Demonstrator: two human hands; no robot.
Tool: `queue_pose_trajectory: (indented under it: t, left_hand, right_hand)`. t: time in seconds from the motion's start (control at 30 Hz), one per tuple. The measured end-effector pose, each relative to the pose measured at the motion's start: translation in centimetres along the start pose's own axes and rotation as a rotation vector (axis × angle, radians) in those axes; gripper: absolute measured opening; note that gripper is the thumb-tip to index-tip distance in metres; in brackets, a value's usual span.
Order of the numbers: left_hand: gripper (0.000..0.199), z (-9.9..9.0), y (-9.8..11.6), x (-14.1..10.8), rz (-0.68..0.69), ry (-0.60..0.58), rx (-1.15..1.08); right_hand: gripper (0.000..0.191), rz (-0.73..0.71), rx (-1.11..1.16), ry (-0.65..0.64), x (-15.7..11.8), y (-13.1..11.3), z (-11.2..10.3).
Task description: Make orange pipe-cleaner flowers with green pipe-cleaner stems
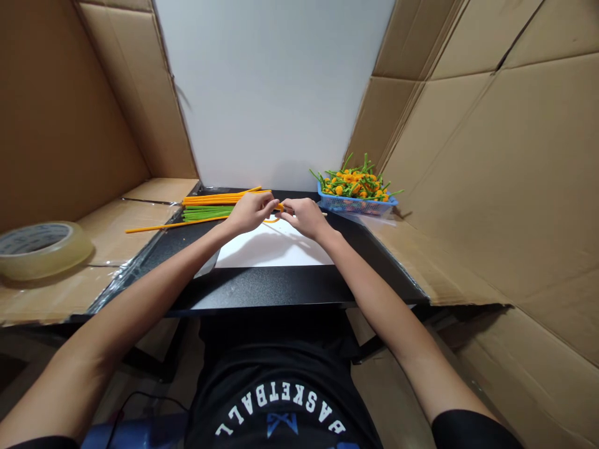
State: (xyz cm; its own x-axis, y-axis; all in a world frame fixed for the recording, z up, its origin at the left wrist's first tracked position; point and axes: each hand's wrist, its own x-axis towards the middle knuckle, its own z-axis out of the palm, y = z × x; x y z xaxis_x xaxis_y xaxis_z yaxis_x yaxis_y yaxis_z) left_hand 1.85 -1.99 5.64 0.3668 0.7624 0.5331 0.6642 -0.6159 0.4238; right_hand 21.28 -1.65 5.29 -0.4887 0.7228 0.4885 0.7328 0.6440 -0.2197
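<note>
Over a white sheet [276, 249], my left hand [251, 212] pinches an orange pipe cleaner [280, 206] between thumb and fingers. My right hand [305, 216] is closed on the same pipe cleaner from the other side, fingertips almost meeting the left ones. Part of it is bunched between the fingertips, and a loose curve hangs just below. A thin pale stick end [324, 214] shows beyond my right hand; whether that hand grips it is hidden. To the left lie straight orange pipe cleaners [210, 199] and a bundle of green pipe cleaners [203, 214].
A blue basket [358, 205] at the back right is heaped with orange-and-green pipe-cleaner pieces [355, 181]. A wide tape roll [44, 249] lies on cardboard at left. Cardboard walls [505, 162] flank the black table [262, 288], with a white panel [276, 93] behind.
</note>
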Motion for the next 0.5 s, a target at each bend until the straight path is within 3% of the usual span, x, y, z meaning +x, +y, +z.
queue_pose_trajectory:
  t: [0.1,0.3,0.5]
  left_hand:
    - [0.045,0.0,0.4,0.3,-0.102,-0.041,-0.196]
    - [0.035,0.8,-0.6,1.1,-0.402,-0.183,-0.696]
    - [0.037,0.2,-0.7,1.1,-0.385,-0.399,-0.836]
  right_hand:
    - [0.017,-0.014,-0.058,0.040,-0.1,-0.1,-0.1]
    - [0.020,-0.060,-0.142,0.082,-0.1,0.1,-0.1]
    - [0.024,-0.097,-0.223,0.110,-0.1,0.0,-0.1]
